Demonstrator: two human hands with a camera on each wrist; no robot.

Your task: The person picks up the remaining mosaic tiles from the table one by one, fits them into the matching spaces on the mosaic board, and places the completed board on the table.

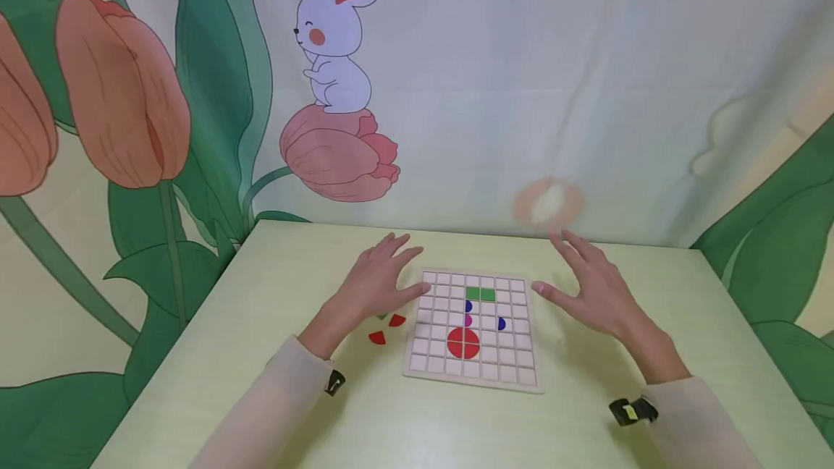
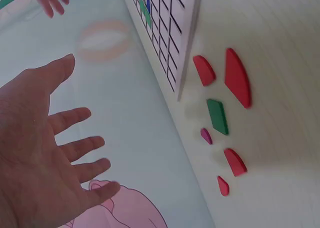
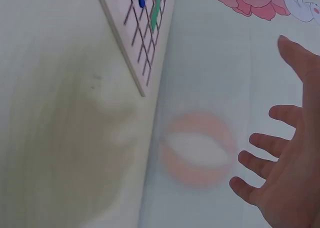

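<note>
A white grid board (image 1: 508, 375) lies flat on the table between my two hands. Four-part red disc is avoided here as a count: several red quarter pieces (image 1: 456, 350) form a disc low on the grid. Above them sit a magenta half-round piece (image 1: 468, 320), two blue half-round pieces (image 1: 501, 323) and a green strip (image 1: 480, 294). My left hand (image 1: 374, 281) hovers by the board's left edge, fingers spread, holding nothing. Beyond the right edge, my right hand (image 1: 596, 292) is raised with fingers apart, also holding nothing.
Left of the board lie loose pieces: several red ones (image 2: 237, 79), a green one (image 2: 218, 117) and a small magenta one (image 2: 206, 136). A curtain (image 1: 469, 129) printed with tulips and a rabbit hangs behind the table's (image 1: 391, 425) far edge.
</note>
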